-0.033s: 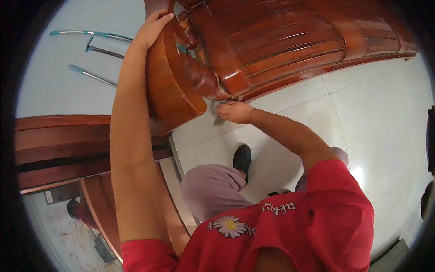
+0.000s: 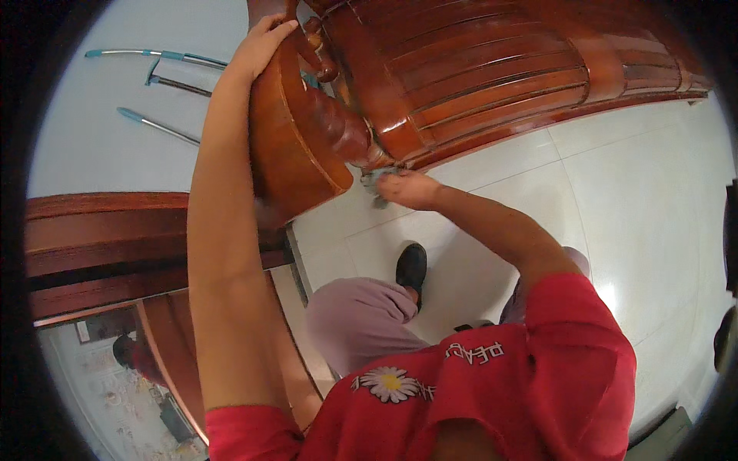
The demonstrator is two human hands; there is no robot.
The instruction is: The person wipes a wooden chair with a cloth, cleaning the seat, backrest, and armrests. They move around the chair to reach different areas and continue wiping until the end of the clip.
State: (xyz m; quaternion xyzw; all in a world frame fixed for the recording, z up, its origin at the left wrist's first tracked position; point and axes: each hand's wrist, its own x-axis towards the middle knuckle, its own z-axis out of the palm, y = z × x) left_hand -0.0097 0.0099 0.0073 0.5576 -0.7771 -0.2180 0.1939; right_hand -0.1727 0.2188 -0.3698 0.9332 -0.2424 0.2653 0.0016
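Note:
At the top left, my left hand [image 2: 267, 48] is closed over the upper edge of a curved wooden armrest [image 2: 288, 154]. The armrest belongs to a glossy reddish-brown wooden bench. My right hand [image 2: 412, 190] is low, beside the foot of the bench's carved front leg [image 2: 346, 134]. Its fingers are closed on a greyish cloth [image 2: 379, 201], which is bunched up, partly hidden by the hand and slightly blurred. The cloth is next to the bottom of the leg, just above the tiled floor; whether it touches the wood I cannot tell.
The slatted bench seat [image 2: 484, 65] stretches across the top right. Teal-and-silver poles [image 2: 165, 127] stand against the pale wall at left. A dark red wooden cabinet [image 2: 108, 230] with a reflective front is below them. My black shoe [image 2: 412, 265] is on the tiled floor [image 2: 523, 200].
My right hand has shifted slightly to the right with the cloth, which now looks more bunched. My left hand stays on the armrest.

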